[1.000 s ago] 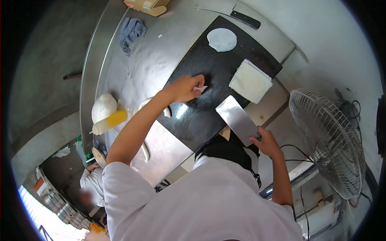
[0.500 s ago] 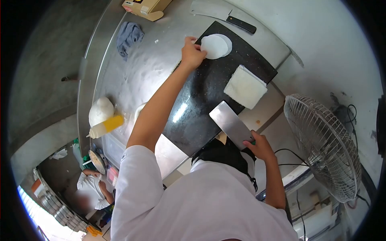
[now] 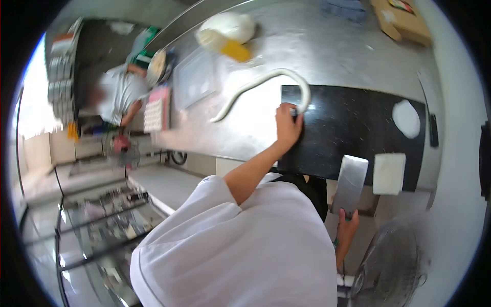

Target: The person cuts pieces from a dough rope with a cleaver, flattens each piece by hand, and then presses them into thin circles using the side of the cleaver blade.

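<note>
A long white dough rope (image 3: 255,82) curves over the steel table and onto the left end of the black board (image 3: 348,123). My left hand (image 3: 289,128) is at the rope's near end, its fingers curled and closed against it. In my right hand (image 3: 348,225) is a cleaver (image 3: 351,181), gripped by its handle; its broad blade points away from me over the board's front edge. Thin white dough rounds (image 3: 406,118) lie overlapping at the board's right end. A folded white cloth (image 3: 389,174) sits at the front right, close to the blade.
A yellow squeeze bottle (image 3: 235,49), a white bundle (image 3: 230,25) and a clear plastic lid (image 3: 195,78) stand at the back left. Another knife (image 3: 433,130) lies beyond the board, near a cardboard box (image 3: 401,20). A fan (image 3: 391,266) is close on my right; a co-worker (image 3: 120,92) is at left.
My left hand has left the white rounds and moved left to the dough rope's end. The view has turned left. The cleaver stays in my right hand.
</note>
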The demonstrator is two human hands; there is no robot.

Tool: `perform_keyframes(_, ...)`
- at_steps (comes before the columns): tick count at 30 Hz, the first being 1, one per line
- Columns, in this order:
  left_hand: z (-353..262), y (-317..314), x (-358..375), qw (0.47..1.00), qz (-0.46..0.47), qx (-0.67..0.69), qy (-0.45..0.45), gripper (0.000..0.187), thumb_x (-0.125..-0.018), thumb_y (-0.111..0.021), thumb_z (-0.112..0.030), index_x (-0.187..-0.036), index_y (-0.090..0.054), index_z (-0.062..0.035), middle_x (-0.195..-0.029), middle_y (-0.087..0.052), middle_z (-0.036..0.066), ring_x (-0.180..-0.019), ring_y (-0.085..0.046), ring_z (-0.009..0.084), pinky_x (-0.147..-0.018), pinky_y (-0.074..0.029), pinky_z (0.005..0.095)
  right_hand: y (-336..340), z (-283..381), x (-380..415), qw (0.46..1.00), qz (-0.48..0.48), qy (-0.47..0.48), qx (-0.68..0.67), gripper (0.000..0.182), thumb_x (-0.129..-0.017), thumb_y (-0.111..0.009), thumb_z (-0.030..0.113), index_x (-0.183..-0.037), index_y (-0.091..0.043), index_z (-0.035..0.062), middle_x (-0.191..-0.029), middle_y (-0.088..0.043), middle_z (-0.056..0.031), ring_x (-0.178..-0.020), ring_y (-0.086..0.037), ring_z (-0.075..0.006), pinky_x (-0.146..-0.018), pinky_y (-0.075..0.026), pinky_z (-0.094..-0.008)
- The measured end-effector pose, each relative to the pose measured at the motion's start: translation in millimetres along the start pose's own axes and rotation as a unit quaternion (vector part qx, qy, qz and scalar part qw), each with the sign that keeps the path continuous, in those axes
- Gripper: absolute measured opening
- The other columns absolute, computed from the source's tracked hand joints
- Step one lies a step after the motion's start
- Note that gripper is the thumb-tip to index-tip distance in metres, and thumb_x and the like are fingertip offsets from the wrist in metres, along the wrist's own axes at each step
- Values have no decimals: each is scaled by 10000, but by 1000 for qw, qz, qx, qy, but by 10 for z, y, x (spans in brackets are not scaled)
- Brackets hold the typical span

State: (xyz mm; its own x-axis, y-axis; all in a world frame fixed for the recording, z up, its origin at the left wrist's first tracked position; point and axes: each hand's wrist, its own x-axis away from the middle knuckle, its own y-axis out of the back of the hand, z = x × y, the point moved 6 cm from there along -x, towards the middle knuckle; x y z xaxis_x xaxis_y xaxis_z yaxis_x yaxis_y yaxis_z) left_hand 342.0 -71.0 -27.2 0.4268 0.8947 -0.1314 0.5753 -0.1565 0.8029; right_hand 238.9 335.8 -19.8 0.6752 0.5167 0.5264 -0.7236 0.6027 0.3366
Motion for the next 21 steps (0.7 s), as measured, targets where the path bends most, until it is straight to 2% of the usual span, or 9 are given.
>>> perform_keyframes(1, 67, -106, -8, 997, 45, 46, -46, 608, -781, -746, -59, -1325, -477, -15, -1254, -507, 254, -1162, -495, 434, -1002, -414, 494, 11, -135, -41, 1000, 4, -26, 0, 350, -930, -709, 155, -1205, -624, -44, -1053, -702, -215, -985, -680, -322, -888, -508, -420)
perform_keyframes(5, -471, 82, -248, 989, -108, 73, -73, 432, -793, -661, 24, -1210, -549, 0, -1170, -569, 223, -1089, -556, 432, -952, -458, 497, 59, 162, -161, 999, 22, -16, 31, 365, -939, -701, 166, -1218, -613, -53, -1046, -697, -206, -966, -659, -315, -889, -500, -410)
perform_keyframes(7, -343, -148, -394, 994, -20, 109, -12, 472, -781, -671, 15, -1237, -548, 10, -1185, -589, 230, -1093, -568, 443, -964, -475, 471, 74, 310, -205, 998, 23, 8, 50, 369, -939, -700, 167, -1217, -608, -58, -1043, -697, -203, -955, -654, -307, -883, -499, -407)
perform_keyframes(9, -465, -101, -468, 987, -30, 146, -62, 488, -774, -695, -13, -1245, -569, 5, -1221, -592, 241, -1125, -564, 450, -992, -477, 466, 61, 488, -245, 997, 22, 26, 68, 373, -939, -700, 167, -1216, -603, -63, -1040, -697, -199, -944, -649, -299, -878, -498, -404)
perform_keyframes(11, -661, -169, -357, 974, 83, 158, -140, 458, -769, -718, -42, -1211, -602, -2, -1231, -609, 235, -1145, -578, 437, -1005, -480, 469, 51, 676, -249, 996, -13, 80, 42, 360, -947, -701, 180, -1195, -608, -64, -1051, -698, -204, -942, -652, -287, -873, -502, -397)
perform_keyframes(13, -344, -125, -177, 969, 84, 162, -164, 394, -796, -727, -61, -1176, -635, -14, -1203, -633, 207, -1117, -607, 412, -989, -489, 481, 30, 753, -284, 992, -29, 118, 35, 358, -956, -705, 204, -1191, -617, -53, -1068, -706, -194, -960, -667, -275, -878, -505, -390)
perform_keyframes(17, 21, 196, 1, 972, 76, 163, -153, 371, -755, -835, -28, -1089, -673, -37, -1062, -644, 139, -926, -659, 335, -808, -559, 392, -159, 1118, -358, 976, -34, 173, 128, 383, -965, -701, 252, -1176, -607, -54, -931, -722, -247, -895, -714, -424, -775, -526, -443)
perform_keyframes(19, 62, 331, 76, 959, 68, 179, -207, 333, -788, -811, -29, -1098, -692, -45, -1077, -680, 123, -1015, -662, 332, -866, -546, 389, -332, 1312, -390, 964, -52, 155, 209, 349, -962, -693, 261, -1106, -595, -42, -879, -696, -282, -876, -670, -500, -714, -519, -497)
perform_keyframes(21, 95, 370, 88, 948, 87, 200, -232, 318, -805, -786, -20, -1107, -693, -45, -1103, -682, 117, -1042, -658, 324, -885, -541, 385, -527, 1495, -411, 960, -39, 155, 230, 331, -961, -688, 254, -1090, -583, -32, -883, -696, -282, -868, -665, -504, -706, -516, -514)
